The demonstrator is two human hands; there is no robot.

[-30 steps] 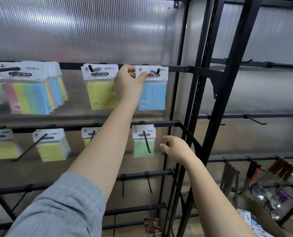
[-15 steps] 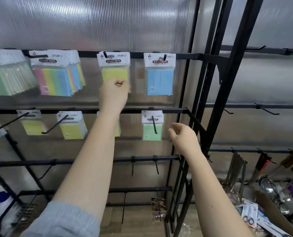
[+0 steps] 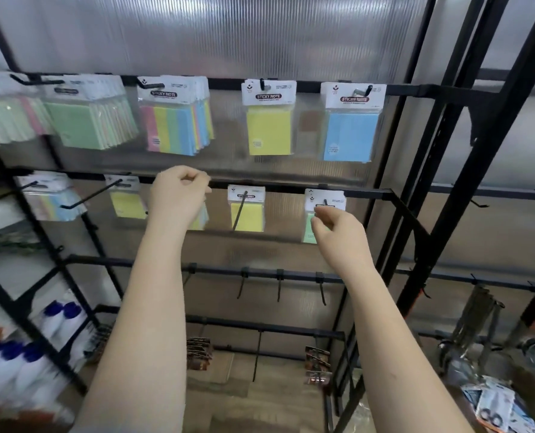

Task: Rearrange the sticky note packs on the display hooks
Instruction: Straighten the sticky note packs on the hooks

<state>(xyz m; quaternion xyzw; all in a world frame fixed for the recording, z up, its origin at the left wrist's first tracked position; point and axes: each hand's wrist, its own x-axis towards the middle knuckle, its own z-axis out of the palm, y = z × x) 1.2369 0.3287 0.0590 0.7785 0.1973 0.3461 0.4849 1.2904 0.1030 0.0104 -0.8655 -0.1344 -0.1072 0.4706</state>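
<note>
Two bare forearms are raised toward a black wire display rack [image 3: 422,195] backed by a ribbed translucent panel [image 3: 228,32].

The left hand [image 3: 178,198] is held at the middle rail, its fingers curled loosely together; whether anything is pinched in that grip cannot be told. A pack partly hidden behind this hand shows only a pale yellow edge. Just to the left of it, a small yellow pack [image 3: 125,200] is hung on a long hook. Just to the right, another small yellow pack [image 3: 247,210] is hung on its own hook.

The right hand [image 3: 338,232] is raised in front of a small green pack [image 3: 319,210] on the last hook of the middle rail. Its fingertips are bent toward the pack's white header card, and contact cannot be confirmed, so the state of this grip cannot be told.

Above both hands, on the top rail, larger packs are hung. Directly above the gap between the hands a yellow pack [image 3: 269,120] is seen, and above the right hand a blue pack [image 3: 352,123]. Above and left of the left hand, a thick bundle of multicoloured packs [image 3: 175,120] and a bundle of green packs [image 3: 88,120] are hung.

Below the hands, two rails of bare hooks [image 3: 278,285] are visible. White bottles with blue caps [image 3: 16,364] are blurred at lower left.
</note>
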